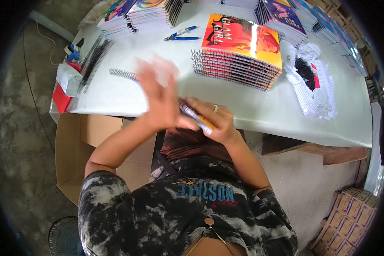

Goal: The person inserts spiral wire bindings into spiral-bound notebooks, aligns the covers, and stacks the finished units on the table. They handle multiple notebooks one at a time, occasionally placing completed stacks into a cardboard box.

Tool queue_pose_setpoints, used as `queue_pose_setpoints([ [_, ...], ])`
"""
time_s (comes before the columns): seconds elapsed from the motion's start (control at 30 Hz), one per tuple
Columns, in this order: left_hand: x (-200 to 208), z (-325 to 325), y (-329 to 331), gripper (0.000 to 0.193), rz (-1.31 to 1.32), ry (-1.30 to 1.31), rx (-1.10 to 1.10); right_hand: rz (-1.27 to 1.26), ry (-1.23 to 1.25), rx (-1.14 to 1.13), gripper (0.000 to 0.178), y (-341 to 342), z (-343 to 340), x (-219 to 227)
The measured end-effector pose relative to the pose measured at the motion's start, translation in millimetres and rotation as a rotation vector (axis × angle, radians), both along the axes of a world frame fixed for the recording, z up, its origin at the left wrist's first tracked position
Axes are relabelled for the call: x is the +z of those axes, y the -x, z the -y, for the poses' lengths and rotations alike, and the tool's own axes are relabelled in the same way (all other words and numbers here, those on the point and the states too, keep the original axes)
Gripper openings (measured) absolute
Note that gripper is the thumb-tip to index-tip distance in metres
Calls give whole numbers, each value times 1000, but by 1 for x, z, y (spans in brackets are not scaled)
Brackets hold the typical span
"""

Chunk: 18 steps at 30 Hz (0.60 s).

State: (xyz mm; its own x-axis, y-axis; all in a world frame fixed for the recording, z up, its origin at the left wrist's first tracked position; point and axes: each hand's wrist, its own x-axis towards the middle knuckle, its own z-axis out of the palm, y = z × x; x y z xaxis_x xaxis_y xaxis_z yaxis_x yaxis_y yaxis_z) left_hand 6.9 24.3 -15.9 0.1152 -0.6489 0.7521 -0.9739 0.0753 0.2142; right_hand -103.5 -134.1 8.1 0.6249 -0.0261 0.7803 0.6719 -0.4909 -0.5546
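Near the front edge of the table, my right hand point(215, 121) wears a ring and grips a notebook point(196, 116), seen edge-on with a yellow-orange cover part showing. My left hand point(160, 96) is blurred by motion just left of it, fingers stretched upward and apart, the thumb side close to the notebook's spine. A dark wire coil point(123, 74) sticks out leftward from behind my left hand; whether it enters the notebook is hidden. Beyond my right hand stands a stack of spiral-bound notebooks point(243, 40) with red and yellow covers.
Blue-handled pliers point(182, 34) lie mid-table. Loose coils point(94, 62) and a tape roll point(71, 52) are at left. More notebook stacks point(153, 13) line the back. Crumpled white paper point(311, 81) holds dark coils at right. A cardboard box point(72, 158) stands below the table edge.
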Motion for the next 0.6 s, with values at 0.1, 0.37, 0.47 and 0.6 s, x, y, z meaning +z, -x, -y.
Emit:
queue_pose_setpoints([
  [0.1,-7,-15,36,99,348,-209,-32,17,-39,-51,39,-4,8,-6],
  [0.37,4,0,35,97,254,-98,73,-49,-117,-7,45,-1,-2,-6],
  [0.47,23,17,21,81,685,255,193,-71,-93,-1,46,-6,0,-8],
  [0.6,22,24,30,89,374,6,212,-113,-152,40,50,-4,-5,-19],
])
